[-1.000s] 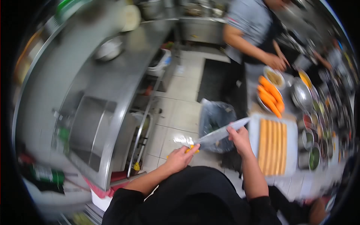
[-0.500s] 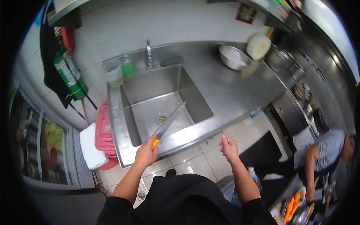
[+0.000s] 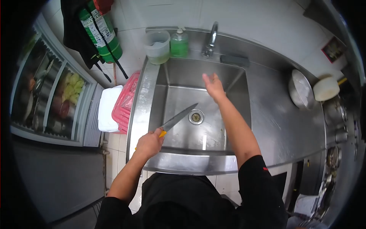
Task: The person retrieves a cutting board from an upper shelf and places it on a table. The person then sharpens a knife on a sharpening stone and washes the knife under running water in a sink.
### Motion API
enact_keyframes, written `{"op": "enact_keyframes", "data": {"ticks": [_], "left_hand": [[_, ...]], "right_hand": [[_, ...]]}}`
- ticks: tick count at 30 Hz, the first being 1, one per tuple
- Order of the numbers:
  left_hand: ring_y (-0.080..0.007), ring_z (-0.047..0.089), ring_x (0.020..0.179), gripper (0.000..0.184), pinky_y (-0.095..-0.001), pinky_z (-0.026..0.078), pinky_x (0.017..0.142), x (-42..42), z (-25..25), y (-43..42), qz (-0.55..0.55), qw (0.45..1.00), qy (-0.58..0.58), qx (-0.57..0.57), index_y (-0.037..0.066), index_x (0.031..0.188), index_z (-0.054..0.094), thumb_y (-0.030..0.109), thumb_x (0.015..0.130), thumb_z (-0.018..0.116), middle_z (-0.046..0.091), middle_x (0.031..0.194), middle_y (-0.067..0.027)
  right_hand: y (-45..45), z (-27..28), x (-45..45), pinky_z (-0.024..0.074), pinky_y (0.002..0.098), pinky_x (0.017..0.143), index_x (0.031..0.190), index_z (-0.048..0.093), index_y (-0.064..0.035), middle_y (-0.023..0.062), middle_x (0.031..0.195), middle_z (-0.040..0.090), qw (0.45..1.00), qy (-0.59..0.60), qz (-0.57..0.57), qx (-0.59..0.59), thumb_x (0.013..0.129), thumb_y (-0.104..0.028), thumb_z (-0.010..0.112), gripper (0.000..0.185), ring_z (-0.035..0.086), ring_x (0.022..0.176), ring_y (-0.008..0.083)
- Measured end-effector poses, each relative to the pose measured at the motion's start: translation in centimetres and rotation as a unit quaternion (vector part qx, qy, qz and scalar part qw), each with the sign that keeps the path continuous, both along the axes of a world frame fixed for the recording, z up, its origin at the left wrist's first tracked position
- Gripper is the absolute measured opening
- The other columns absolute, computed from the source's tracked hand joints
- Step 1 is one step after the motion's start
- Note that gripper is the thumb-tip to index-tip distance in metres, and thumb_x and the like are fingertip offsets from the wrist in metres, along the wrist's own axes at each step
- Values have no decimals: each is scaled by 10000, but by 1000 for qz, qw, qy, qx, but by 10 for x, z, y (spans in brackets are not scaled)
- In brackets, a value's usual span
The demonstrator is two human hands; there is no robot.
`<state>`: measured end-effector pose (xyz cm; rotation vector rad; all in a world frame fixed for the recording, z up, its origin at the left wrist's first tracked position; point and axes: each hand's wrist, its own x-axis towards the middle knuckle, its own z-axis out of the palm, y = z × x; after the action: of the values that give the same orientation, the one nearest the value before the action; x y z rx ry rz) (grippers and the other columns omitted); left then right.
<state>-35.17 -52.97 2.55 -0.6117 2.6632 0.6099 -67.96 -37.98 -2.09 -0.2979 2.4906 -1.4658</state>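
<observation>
My left hand [image 3: 150, 144] is closed around the yellow handle of a knife [image 3: 178, 118]. Its long blade points up and to the right over the steel sink [image 3: 179, 142], near the drain. My right hand [image 3: 213, 87] reaches over the back part of the basin with nothing in it, thumb and fingers apart. Beyond it, and not touched, stands the curved metal faucet [image 3: 211, 40] at the sink's back edge.
Behind the sink's left corner are a clear plastic tub [image 3: 157, 53] and a green soap bottle [image 3: 179, 45]. A metal bowl [image 3: 301, 89] sits on the right counter. Red and white bins [image 3: 110, 108] stand left, beside a glass-door fridge [image 3: 53, 91].
My right hand has moved forward and left, from in front of the counter to over the sink. The knife stays in my left hand. My view has turned and come closer to the sink.
</observation>
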Motion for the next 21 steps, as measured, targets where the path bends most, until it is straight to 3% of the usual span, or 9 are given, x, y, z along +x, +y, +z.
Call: {"op": "enact_keyframes", "data": {"ticks": [4, 7, 10, 11, 13, 15, 18, 19, 21], "left_hand": [[-415, 681, 968, 379, -507, 539, 856, -16, -6, -3, 7, 1000, -18, 19, 133, 1322, 535, 283, 976, 575, 669, 1073, -226], [-423, 680, 976, 392, -511, 544, 842, -48, -17, -9, -1, 999, -33, 27, 144, 1327, 541, 295, 968, 589, 674, 1063, -238], [-411, 682, 1005, 378, -498, 551, 844, -97, -42, -9, -48, 999, -11, 13, 139, 1320, 560, 286, 973, 585, 683, 1084, -233], [-400, 683, 1018, 373, -491, 550, 857, -118, -52, -9, -67, 998, -13, 14, 133, 1317, 567, 295, 982, 564, 686, 1104, -224], [-372, 684, 1046, 373, -476, 545, 887, -167, -53, -5, -96, 995, -30, 16, 121, 1314, 580, 307, 995, 521, 689, 1150, -201], [-342, 682, 1077, 365, -461, 539, 914, -207, -40, -1, -130, 991, -39, 16, 109, 1275, 618, 309, 998, 489, 690, 1189, -179], [-315, 683, 1106, 333, -434, 538, 931, -260, -32, 6, -181, 982, -33, -40, 91, 1144, 714, 281, 978, 495, 705, 1181, -164], [-315, 688, 1098, 334, -431, 541, 926, -277, -35, 8, -179, 982, -17, -59, 88, 1122, 728, 281, 971, 501, 713, 1163, -164], [-320, 696, 1085, 334, -428, 543, 920, -296, -34, 13, -177, 980, 14, -87, 78, 1099, 741, 271, 961, 506, 720, 1146, -166]], "right_hand": [[-59, 6, -62, 263, 407, 1216, 1539, 215, 104, 314, 1604, 232, 992, 76, -101, -21, 900, -649, 600, 1060, 256, 1499, 409], [-76, 11, -98, 252, 402, 1225, 1562, 182, 71, 289, 1631, 172, 980, 128, 113, 101, 899, -658, 596, 1069, 230, 1513, 387], [-86, 2, -110, 250, 406, 1227, 1577, 167, 42, 278, 1637, 166, 959, 57, 212, 177, 893, -667, 599, 1075, 223, 1519, 368], [-83, 16, -93, 373, 431, 1166, 1553, 261, 33, 261, 1606, 275, 972, 21, 191, 136, 929, -569, 629, 942, 335, 1477, 355], [-77, 16, -61, 460, 400, 1079, 1513, 326, 39, 243, 1543, 373, 965, -205, 134, -91, 978, -446, 612, 777, 474, 1364, 320], [-66, 8, -46, 581, 319, 884, 1420, 424, 37, 199, 1333, 566, 874, -372, 95, -298, 1030, -266, 578, 517, 651, 1104, 223], [-48, 0, -40, 576, 295, 681, 1360, 484, 29, 162, 1196, 638, 832, -361, 45, -418, 1034, -229, 570, 425, 660, 809, 172], [-47, 15, -35, 456, 299, 488, 1222, 555, 19, 94, 932, 672, 855, -334, 31, -395, 1026, -223, 578, 313, 521, 551, 125], [-41, 30, -32, 404, 275, 481, 1136, 593, -15, 94, 903, 662, 892, -292, -16, -344, 1025, -240, 570, 252, 478, 564, 117]]}}
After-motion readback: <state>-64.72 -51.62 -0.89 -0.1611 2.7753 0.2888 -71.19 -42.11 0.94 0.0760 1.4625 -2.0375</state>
